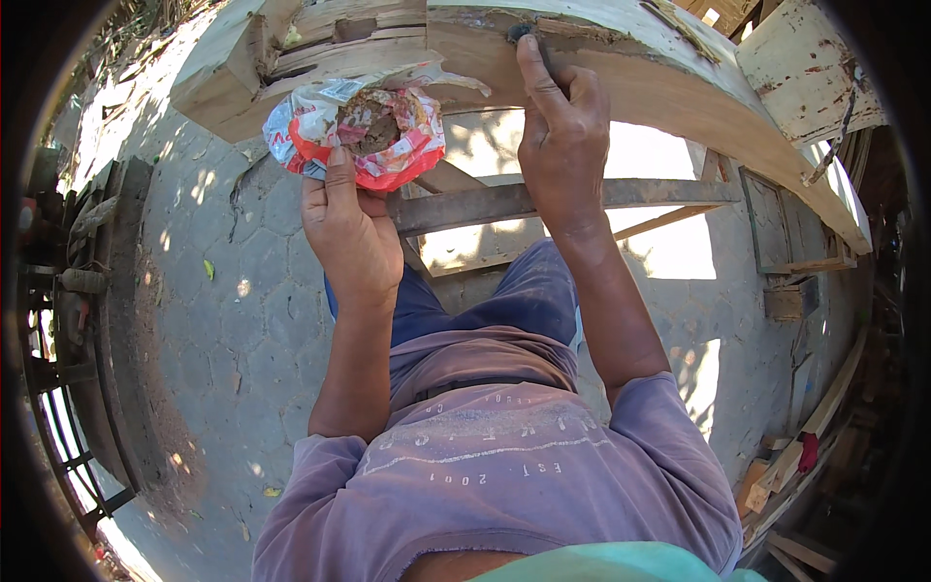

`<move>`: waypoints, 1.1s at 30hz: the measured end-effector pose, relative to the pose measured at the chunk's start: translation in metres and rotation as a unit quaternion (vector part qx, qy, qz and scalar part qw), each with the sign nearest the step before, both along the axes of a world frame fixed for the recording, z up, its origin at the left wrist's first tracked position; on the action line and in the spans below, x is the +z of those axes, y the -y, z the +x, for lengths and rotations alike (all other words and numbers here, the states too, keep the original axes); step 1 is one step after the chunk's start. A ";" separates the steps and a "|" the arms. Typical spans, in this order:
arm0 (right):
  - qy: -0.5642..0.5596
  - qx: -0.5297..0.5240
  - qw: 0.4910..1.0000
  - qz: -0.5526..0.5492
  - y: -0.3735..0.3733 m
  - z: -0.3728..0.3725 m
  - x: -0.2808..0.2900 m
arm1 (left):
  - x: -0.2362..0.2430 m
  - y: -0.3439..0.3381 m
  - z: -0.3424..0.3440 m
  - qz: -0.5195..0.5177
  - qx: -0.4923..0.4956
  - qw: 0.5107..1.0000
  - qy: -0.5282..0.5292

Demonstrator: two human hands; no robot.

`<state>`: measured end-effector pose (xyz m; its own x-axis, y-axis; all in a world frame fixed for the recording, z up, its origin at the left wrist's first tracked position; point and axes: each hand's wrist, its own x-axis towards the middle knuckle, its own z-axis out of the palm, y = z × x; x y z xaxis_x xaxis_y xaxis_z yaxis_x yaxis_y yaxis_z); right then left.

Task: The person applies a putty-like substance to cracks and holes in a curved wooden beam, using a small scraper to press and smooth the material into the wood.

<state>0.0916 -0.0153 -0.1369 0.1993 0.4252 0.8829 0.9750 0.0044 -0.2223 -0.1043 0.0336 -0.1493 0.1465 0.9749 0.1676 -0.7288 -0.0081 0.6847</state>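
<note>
My left hand (349, 228) grips an open, crumpled red and white plastic bag (407, 165), which has brown paste (364, 136) inside. My right hand (562, 136) holds a small dark tool (519, 34), mostly hidden by the fingers, at the rough, cracked upper edge of a long plywood-faced piece (684, 116). The forefinger points up along the tool. Just left of the tool, beyond the bag, is a broken wooden section (339, 29) with gaps in it.
A metal bar (659, 191) crosses below the workpiece, in front of my legs. Metal racks (68, 369) stand at the left on paving (213, 320). Scrap boards (786, 475) lie at the right, and a stained panel (786, 68) is at the upper right.
</note>
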 end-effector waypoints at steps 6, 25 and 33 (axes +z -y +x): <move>0.084 -0.089 0.991 -0.058 0.001 -0.001 -0.003 | 0.002 0.002 -0.001 0.000 0.005 1.000 -0.012; 0.026 -0.071 0.992 -0.098 0.017 0.006 0.009 | 0.004 0.003 0.001 0.004 0.013 1.000 -0.027; 0.005 -0.044 0.991 -0.126 0.036 0.006 0.009 | 0.000 0.000 0.001 -0.006 0.011 1.000 -0.019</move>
